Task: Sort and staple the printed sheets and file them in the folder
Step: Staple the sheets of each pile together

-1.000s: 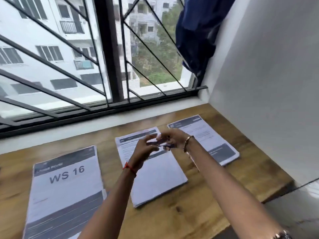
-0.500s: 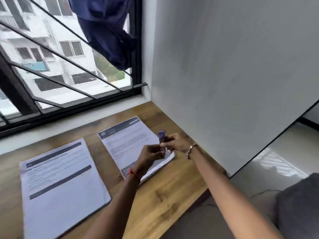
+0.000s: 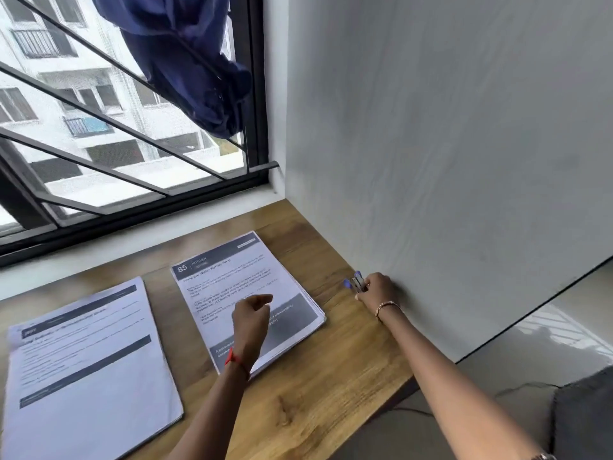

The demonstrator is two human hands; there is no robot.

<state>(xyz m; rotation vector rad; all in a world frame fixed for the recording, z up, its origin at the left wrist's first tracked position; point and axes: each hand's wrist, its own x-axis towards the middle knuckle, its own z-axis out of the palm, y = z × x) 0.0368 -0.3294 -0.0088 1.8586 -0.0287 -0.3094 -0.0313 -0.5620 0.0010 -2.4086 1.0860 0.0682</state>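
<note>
A small stapler (image 3: 355, 283) with blue tips is gripped in the fingers of the right hand (image 3: 375, 289), low over the right edge of the tabletop (image 3: 315, 400) and close against the white wall (image 3: 447, 161); whether it touches the wood cannot be told. Just to its left, a stack of printed sheets (image 3: 229, 277) headed "85" is laid flat on the tabletop, its edges slightly fanned. Above the near half of this stack the left hand (image 3: 251, 315) is held with the fingers loosely curled and nothing grasped; contact with the paper cannot be made out. A red thread (image 3: 233, 359) is worn on the left wrist and a bracelet (image 3: 386, 306) on the right. Further left, apart from the first, a second stack of sheets (image 3: 83, 360) with dark bands is laid flat. Beyond the far edge of the tabletop a barred window (image 3: 99, 167) is seen, with a dark blue cloth (image 3: 185, 61) hung on its bars near the wall corner.
</note>
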